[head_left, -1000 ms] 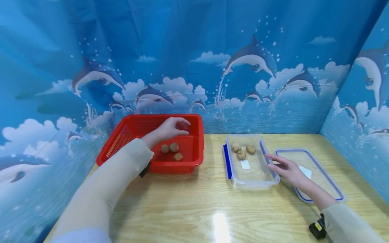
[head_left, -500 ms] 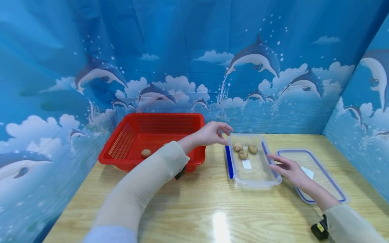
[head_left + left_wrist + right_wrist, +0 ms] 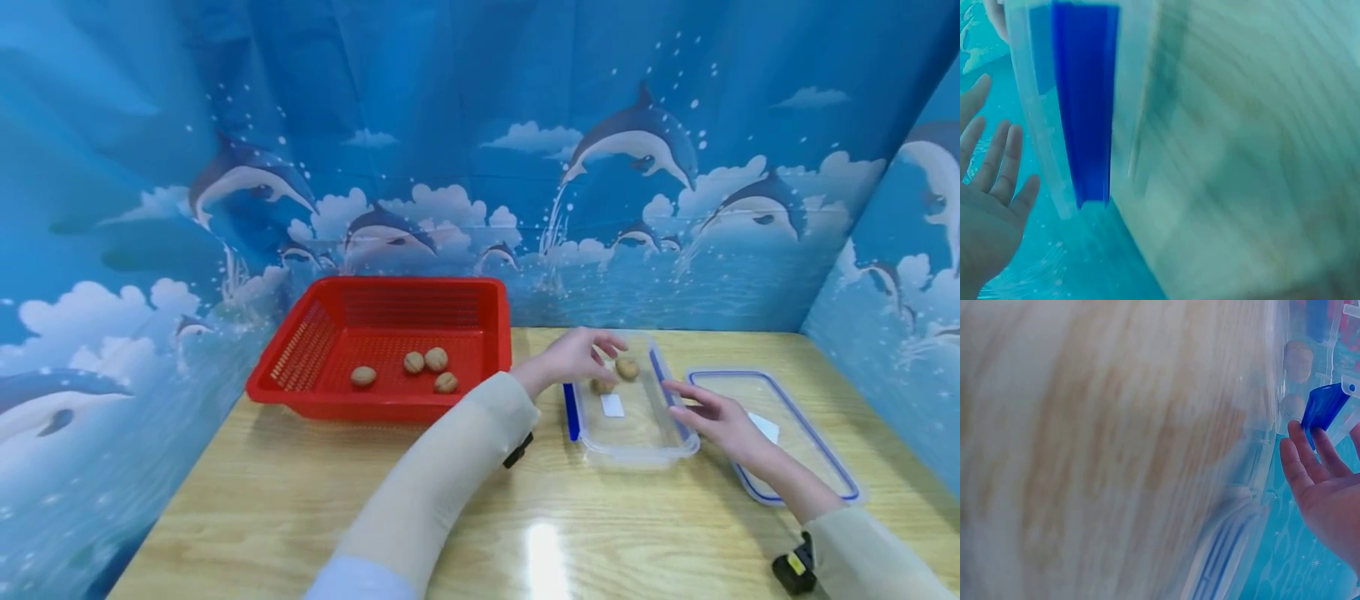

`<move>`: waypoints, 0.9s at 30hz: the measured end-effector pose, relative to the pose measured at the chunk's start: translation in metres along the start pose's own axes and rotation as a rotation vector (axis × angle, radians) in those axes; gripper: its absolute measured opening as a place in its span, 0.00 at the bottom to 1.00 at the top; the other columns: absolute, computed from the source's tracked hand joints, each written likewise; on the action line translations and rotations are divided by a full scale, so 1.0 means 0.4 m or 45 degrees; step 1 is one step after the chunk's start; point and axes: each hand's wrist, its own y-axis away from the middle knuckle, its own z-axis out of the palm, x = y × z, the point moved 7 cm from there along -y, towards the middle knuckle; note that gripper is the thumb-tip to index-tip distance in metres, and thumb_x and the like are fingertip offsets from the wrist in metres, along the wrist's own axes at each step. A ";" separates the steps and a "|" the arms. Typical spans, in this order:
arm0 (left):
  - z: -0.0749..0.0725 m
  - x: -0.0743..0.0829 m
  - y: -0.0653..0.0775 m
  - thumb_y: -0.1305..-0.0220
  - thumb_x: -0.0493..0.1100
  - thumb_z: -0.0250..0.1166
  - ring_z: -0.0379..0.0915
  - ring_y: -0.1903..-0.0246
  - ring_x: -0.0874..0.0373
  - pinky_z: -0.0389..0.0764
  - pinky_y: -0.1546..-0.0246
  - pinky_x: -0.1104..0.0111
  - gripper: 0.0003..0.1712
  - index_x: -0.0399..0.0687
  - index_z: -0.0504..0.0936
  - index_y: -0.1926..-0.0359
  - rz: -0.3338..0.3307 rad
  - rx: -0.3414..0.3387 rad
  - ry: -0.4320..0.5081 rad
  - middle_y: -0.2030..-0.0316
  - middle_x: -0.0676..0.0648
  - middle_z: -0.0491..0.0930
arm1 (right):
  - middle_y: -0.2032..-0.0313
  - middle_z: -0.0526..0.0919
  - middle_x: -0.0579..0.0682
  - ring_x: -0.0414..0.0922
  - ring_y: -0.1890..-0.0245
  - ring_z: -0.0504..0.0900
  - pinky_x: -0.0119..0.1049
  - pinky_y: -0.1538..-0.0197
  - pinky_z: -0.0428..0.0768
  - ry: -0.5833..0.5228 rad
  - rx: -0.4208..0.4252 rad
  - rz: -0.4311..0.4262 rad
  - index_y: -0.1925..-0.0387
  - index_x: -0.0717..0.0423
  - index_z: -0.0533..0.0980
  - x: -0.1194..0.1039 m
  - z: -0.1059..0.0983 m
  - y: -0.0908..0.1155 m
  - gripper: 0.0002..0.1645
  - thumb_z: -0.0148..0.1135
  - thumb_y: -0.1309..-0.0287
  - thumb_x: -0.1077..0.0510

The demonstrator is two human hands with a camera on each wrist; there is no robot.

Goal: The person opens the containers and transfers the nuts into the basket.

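Observation:
The clear plastic container with blue side flaps stands right of centre, its top uncovered. My left hand is over its back left part, fingers relaxed and bent. In the left wrist view the palm of my left hand faces the camera with nothing in it. Two walnuts show in the container, one partly behind the fingers. My right hand is at the container's right side. In the right wrist view its extended fingers lie against the blue flap.
On the left stands a red plastic basket with several walnuts inside. The container's clear lid with a blue seal lies on the wooden table at the right. A dolphin-print backdrop closes off the back and sides.
My left hand has moved right from over the red basket to over the container, uncovering more walnuts in the basket. The right hand has stayed at the container's side.

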 end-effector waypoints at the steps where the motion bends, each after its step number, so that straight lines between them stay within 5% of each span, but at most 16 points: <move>1: 0.006 0.001 -0.006 0.45 0.38 0.73 0.75 0.60 0.62 0.77 0.62 0.75 0.27 0.52 0.79 0.43 -0.006 0.016 -0.011 0.49 0.47 0.80 | 0.34 0.63 0.68 0.58 0.39 0.70 0.18 0.51 0.69 0.002 0.001 0.001 0.31 0.66 0.61 0.001 -0.002 0.001 0.32 0.53 0.28 0.53; 2: 0.012 0.001 -0.011 0.45 0.39 0.74 0.74 0.59 0.63 0.77 0.63 0.75 0.27 0.53 0.79 0.43 -0.010 0.030 -0.027 0.48 0.47 0.80 | 0.34 0.63 0.68 0.52 0.39 0.72 0.18 0.51 0.69 0.000 0.005 -0.003 0.31 0.66 0.61 0.001 -0.004 0.002 0.32 0.53 0.28 0.53; 7: 0.032 -0.012 -0.019 0.46 0.41 0.75 0.75 0.58 0.64 0.76 0.61 0.73 0.27 0.57 0.80 0.44 -0.070 0.083 -0.105 0.48 0.50 0.79 | 0.35 0.64 0.69 0.52 0.40 0.72 0.18 0.51 0.70 -0.010 0.015 -0.043 0.32 0.68 0.62 -0.003 -0.002 -0.001 0.31 0.53 0.29 0.56; 9: 0.041 -0.017 -0.018 0.45 0.42 0.75 0.75 0.59 0.65 0.76 0.61 0.73 0.28 0.57 0.80 0.43 -0.078 0.078 -0.163 0.48 0.51 0.79 | 0.35 0.64 0.69 0.65 0.39 0.67 0.17 0.51 0.70 -0.009 0.017 -0.040 0.32 0.68 0.62 -0.004 0.000 -0.001 0.31 0.53 0.29 0.56; 15: 0.059 -0.028 -0.021 0.45 0.46 0.75 0.74 0.62 0.69 0.74 0.60 0.73 0.30 0.58 0.79 0.40 -0.041 0.069 -0.413 0.49 0.55 0.79 | 0.35 0.64 0.69 0.65 0.39 0.67 0.18 0.51 0.70 -0.016 0.023 -0.037 0.32 0.69 0.62 -0.006 0.001 0.000 0.31 0.54 0.29 0.56; 22: 0.063 -0.039 -0.029 0.46 0.48 0.75 0.74 0.57 0.69 0.57 0.36 0.65 0.30 0.60 0.79 0.40 -0.003 0.065 -0.558 0.51 0.58 0.80 | 0.35 0.65 0.69 0.63 0.40 0.69 0.18 0.51 0.70 -0.008 0.035 -0.039 0.32 0.68 0.63 -0.004 -0.002 0.001 0.30 0.54 0.29 0.56; 27: 0.065 -0.050 -0.033 0.43 0.45 0.73 0.73 0.52 0.68 0.47 0.31 0.64 0.29 0.61 0.78 0.40 -0.029 0.038 -0.607 0.50 0.58 0.80 | 0.35 0.65 0.68 0.58 0.41 0.71 0.20 0.51 0.71 -0.001 0.028 -0.033 0.32 0.67 0.63 -0.002 0.000 0.002 0.30 0.54 0.29 0.56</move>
